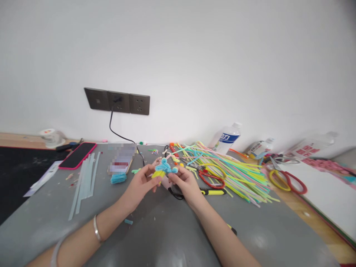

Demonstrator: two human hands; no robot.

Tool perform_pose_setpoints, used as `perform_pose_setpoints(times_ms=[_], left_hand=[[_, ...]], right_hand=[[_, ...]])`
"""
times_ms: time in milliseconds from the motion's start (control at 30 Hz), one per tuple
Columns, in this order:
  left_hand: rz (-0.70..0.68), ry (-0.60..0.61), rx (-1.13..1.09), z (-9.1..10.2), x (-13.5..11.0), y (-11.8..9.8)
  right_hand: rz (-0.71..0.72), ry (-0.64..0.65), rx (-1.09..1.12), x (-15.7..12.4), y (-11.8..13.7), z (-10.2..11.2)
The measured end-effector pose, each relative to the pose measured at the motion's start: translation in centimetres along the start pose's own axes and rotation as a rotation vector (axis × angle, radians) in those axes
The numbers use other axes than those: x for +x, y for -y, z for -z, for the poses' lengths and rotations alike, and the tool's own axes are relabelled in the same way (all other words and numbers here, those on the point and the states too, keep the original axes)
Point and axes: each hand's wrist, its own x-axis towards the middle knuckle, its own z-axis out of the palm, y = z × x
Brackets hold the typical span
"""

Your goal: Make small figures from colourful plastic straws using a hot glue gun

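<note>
Pinching blue-yellow piece (163, 167), both hands (143, 182) (187, 182); blue-labelled bottle (228, 138), contents unclear.

Before me, a glossy grey tabletop (111, 230) bears pale translucent sticks (88, 178), a pink-cased black phone (78, 155) and fuzzy multicoloured pipe cleaners (244, 178).

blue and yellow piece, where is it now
In the head view's middle, the blue and yellow piece is held by the left hand and right hand, left of the fuzzy stems.
</note>
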Motion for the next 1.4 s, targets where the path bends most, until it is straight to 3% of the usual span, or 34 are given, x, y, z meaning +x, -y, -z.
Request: perform_pose_setpoints(times_ms=[767,1400], left_hand=[[-0.162,-0.024,0.148,0.3,0.3,0.0],[-0.180,0.018,0.123,0.3,0.2,0.4]], right_hand=[[-0.012,0.026,0.086,-0.3,0.3,-1.2],[0.022,0.032,0.084,-0.5,0.3,-1.5]])
